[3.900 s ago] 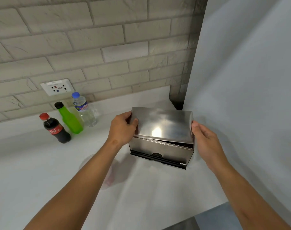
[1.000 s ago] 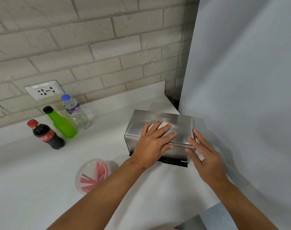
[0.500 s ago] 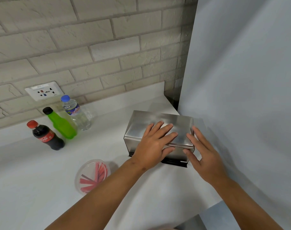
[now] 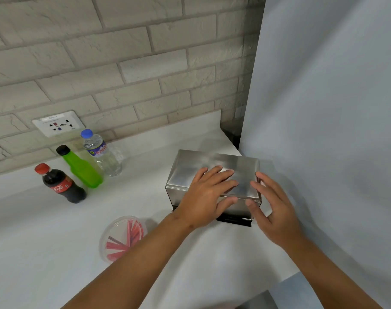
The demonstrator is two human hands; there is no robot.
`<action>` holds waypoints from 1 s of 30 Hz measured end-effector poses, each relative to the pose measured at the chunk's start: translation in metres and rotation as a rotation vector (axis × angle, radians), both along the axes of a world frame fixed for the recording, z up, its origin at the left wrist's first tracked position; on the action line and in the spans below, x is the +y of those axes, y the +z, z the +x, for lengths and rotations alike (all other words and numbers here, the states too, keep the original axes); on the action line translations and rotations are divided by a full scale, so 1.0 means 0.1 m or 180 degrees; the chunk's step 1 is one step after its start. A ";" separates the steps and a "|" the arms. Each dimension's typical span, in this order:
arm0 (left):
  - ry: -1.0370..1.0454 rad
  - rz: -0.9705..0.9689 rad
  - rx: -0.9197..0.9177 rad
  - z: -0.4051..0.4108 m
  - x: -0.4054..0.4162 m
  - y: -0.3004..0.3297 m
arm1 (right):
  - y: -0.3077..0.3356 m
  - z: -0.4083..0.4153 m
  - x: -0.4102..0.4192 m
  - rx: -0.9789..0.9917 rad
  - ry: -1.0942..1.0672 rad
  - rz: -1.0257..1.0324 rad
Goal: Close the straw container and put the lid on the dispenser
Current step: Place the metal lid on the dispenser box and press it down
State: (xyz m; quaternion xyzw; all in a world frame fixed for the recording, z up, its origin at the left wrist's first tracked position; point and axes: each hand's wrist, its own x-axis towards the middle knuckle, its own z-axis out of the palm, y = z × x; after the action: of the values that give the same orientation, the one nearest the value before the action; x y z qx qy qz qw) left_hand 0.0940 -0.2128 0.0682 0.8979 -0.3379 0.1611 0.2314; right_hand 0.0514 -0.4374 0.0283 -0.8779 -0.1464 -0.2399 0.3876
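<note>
While the left hand [image 4: 206, 197] lay flat on the lid [image 4: 212, 172], fingers spread wide and gripping nothing, the lid sat flush on the steel dispenser [image 4: 181, 198]. Its thumb hung over the lid's front edge. The right hand [image 4: 273, 208] was open too, fingers splayed and loosely curved, at the dispenser's right front corner; index fingertip looked to touch the lid's right edge, contact of the others unclear. It held nothing.

Dispenser stood near the right edge of the white surface [image 4: 45, 253], close beside a plain grey panel [image 4: 324, 108]. A dark slot showed at the base of its front, partly hidden by both hands.

Straw container [image 4: 123, 237]: round, clear plastic, red straws visible inside, sitting on the surface towards the near edge, left of the dispenser, apart from it, partly covered by the left forearm. Whether its lid was on, couldn't tell.

Along the far edge by the brick wall [image 4: 123, 52]: cola bottle [image 4: 64, 186], green bottle [image 4: 82, 168], water bottle [image 4: 102, 155] in a tight row, with a wall socket [image 4: 58, 123] above them. All well apart from the dispenser.
</note>
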 end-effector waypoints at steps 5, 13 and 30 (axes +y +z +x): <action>0.0212 0.0129 0.0324 0.32 0.17 0.24 | 0.39 0.29 0.01 0.0772 -0.0082 -0.0075; 0.0442 0.0470 0.0468 0.41 0.20 0.19 | 0.36 0.52 0.28 0.1442 -0.0454 -0.0669; 0.1043 -0.1223 0.1820 0.21 0.83 -0.05 | 0.77 0.91 0.86 0.1089 0.0635 -0.2077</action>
State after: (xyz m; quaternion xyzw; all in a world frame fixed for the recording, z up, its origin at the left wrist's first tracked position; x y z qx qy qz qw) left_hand 0.1151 -0.1299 0.0633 0.8890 -0.0753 -0.0007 0.4516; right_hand 0.1424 -0.3511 0.1048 -0.9640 -0.2330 0.0082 0.1280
